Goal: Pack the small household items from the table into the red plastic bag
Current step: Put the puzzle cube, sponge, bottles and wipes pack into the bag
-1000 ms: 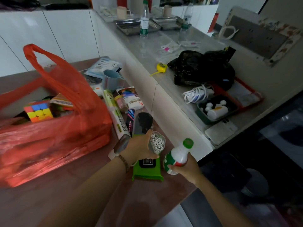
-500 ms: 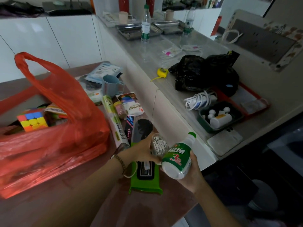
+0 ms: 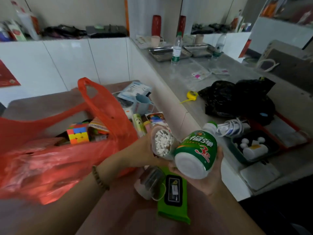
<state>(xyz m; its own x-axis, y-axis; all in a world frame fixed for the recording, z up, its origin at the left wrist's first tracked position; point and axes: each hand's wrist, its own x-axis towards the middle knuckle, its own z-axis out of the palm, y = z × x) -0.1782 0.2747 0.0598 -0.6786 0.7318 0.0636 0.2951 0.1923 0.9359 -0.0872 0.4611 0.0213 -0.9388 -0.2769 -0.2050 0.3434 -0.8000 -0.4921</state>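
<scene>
Head view: my worry is the bottle [image 3: 196, 154] in the right hand [image 3: 209, 177]. It lies tilted, base toward me, cradled on the palm more than clamped, so a quick swing toward the bag [image 3: 55, 160] at lower left could roll it off. The right grip is curled loosely under it. The left hand [image 3: 149, 150], mid-frame, has its grip wrapped around a clear tub of cotton swabs [image 3: 163, 143], close against the bottle. More items wait on the table [image 3: 128, 216].
</scene>
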